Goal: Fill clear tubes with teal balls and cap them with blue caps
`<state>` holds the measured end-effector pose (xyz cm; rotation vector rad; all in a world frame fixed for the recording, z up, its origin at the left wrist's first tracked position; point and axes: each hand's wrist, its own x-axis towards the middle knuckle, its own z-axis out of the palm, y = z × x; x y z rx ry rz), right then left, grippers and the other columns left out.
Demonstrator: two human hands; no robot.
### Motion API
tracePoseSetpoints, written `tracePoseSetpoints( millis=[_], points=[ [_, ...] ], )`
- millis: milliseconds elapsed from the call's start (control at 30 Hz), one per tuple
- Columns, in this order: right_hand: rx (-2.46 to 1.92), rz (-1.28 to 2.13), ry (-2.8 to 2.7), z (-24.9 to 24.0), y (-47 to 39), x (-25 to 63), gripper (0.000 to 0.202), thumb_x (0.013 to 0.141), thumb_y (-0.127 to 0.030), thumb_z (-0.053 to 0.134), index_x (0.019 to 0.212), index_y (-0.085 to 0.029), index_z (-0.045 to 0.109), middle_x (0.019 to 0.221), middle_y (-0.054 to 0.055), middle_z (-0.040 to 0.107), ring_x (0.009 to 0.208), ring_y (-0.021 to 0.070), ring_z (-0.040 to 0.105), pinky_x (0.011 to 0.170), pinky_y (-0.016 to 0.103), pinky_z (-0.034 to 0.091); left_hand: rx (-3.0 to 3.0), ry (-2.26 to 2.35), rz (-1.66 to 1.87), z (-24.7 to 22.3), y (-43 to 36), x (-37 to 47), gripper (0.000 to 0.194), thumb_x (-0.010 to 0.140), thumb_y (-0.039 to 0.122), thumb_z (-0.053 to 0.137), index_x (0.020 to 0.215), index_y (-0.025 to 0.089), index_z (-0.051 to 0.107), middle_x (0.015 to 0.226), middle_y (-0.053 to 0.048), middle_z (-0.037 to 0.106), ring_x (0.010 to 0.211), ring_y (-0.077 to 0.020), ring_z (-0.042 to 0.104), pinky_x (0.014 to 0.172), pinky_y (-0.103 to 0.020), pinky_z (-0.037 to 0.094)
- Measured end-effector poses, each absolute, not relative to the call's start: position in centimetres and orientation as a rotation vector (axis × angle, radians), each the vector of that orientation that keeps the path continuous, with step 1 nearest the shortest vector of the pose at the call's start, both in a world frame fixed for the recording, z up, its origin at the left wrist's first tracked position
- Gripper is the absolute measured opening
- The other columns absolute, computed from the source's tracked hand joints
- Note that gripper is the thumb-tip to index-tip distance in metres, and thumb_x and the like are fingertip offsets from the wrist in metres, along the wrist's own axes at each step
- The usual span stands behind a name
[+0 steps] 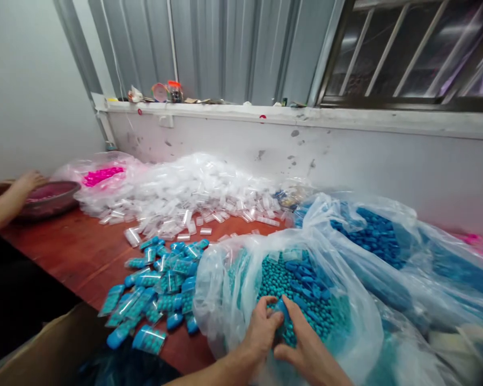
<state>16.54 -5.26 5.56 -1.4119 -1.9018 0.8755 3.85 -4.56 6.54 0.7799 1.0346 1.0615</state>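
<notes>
My left hand (262, 328) and my right hand (301, 338) meet over the near side of an open plastic bag (215, 284). Between their fingers is a small blue-capped container (280, 310), partly hidden by the fingers. Turquoise beads (276, 276) and loose blue caps (312, 279) fill the bag just beyond my hands. To the left lies a pile of clear containers with blue caps, filled with turquoise beads (149, 339), on the red table (80, 257).
Clear empty containers (209, 187) are heaped at the back. Bags with blue pieces (370, 236) stand at right. A bag of pink pieces (102, 176) sits back left, near another person's hand (32, 181) over a dark basin (70, 188). A cardboard box (50, 343) is below.
</notes>
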Motion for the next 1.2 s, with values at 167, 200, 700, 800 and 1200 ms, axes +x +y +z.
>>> tracePoseSetpoints(
  millis=[167, 200, 700, 800, 1200],
  points=[
    [-1.438, 0.756, -1.966, 7.2, -5.7, 15.1, 0.071, 0.062, -0.021, 0.06, 0.127, -0.009, 0.035, 0.119, 0.017, 0.049, 0.11, 0.0268, 0.049, 0.092, 0.039, 0.041, 0.772, 0.779, 0.986, 7.8, -4.4, 3.7, 0.052, 0.056, 0.034, 0.073, 0.098, 0.014, 0.052, 0.078, -0.001, 0.057, 0.075, -0.0134, 0.052, 0.067, -0.022, 0.039],
    [-1.445, 0.714, -1.947, 7.6, -5.7, 14.8, 0.067, 0.062, -0.021, 0.058, 0.125, -0.011, 0.037, 0.114, 0.015, 0.051, 0.105, 0.0261, 0.051, 0.089, 0.038, 0.042, 0.767, 0.753, 0.982, 8.0, -4.4, 3.7, 0.052, 0.056, 0.036, 0.073, 0.097, 0.014, 0.052, 0.078, -0.001, 0.057, 0.074, -0.0135, 0.052, 0.067, -0.023, 0.039],
    [-1.426, 0.543, -1.789, 6.0, -6.8, 13.3, 0.067, 0.064, -0.02, 0.06, 0.125, -0.012, 0.034, 0.11, 0.015, 0.049, 0.101, 0.0272, 0.052, 0.083, 0.037, 0.044, 1.162, 0.973, 0.934, 8.6, -3.7, 4.0, 0.016, 0.069, 0.029, 0.059, 0.075, 0.018, 0.049, 0.058, 0.006, 0.045, 0.055, -0.0093, 0.041, 0.054, -0.019, 0.034],
    [-1.429, 0.76, -1.916, 6.7, -7.1, 13.2, 0.082, 0.064, -0.023, 0.065, 0.136, -0.014, 0.025, 0.124, 0.016, 0.043, 0.104, 0.0253, 0.051, 0.085, 0.034, 0.044, 1.402, 1.07, 0.908, 8.8, -3.3, 1.7, 0.009, 0.074, 0.027, 0.051, 0.077, 0.019, 0.053, 0.061, 0.004, 0.049, 0.058, -0.0119, 0.045, 0.057, -0.021, 0.037],
    [-1.686, 0.24, -2.254, 9.1, 4.9, 16.5, 0.021, 0.082, -0.017, 0.049, 0.098, -0.018, 0.061, 0.101, 0.008, 0.061, 0.097, 0.0205, 0.054, 0.083, 0.031, 0.04, 2.02, 2.283, 0.98, 13.8, -0.1, -13.1, 0.049, 0.083, 0.036, 0.032, 0.122, 0.011, 0.048, 0.111, -0.016, 0.058, 0.098, -0.0309, 0.057, 0.086, -0.043, 0.041]
  ],
)
